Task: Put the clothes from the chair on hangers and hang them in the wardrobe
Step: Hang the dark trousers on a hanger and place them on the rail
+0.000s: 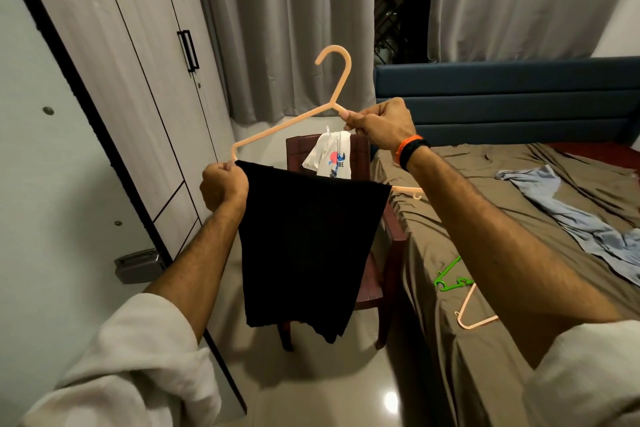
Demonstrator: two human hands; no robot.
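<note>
Gripping the peach hanger [287, 128]: left hand [223, 189] pinches its left corner and the cloth edge, right hand [379, 125] closed around the upper arm by the neck. Black garment [304, 246], probably folded trousers, drapes over the bar, hanging straight. Wardrobe [138, 80] beyond-left, nearer the left hand. White shirt [330, 158] waits on chair [388, 253].

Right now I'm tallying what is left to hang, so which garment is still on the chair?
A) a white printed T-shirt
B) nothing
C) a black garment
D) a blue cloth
A: a white printed T-shirt is draped over the back of the chair, while the black garment already hangs over the bar of the peach hanger held in both hands, and the blue cloth lies on the bed.
</note>
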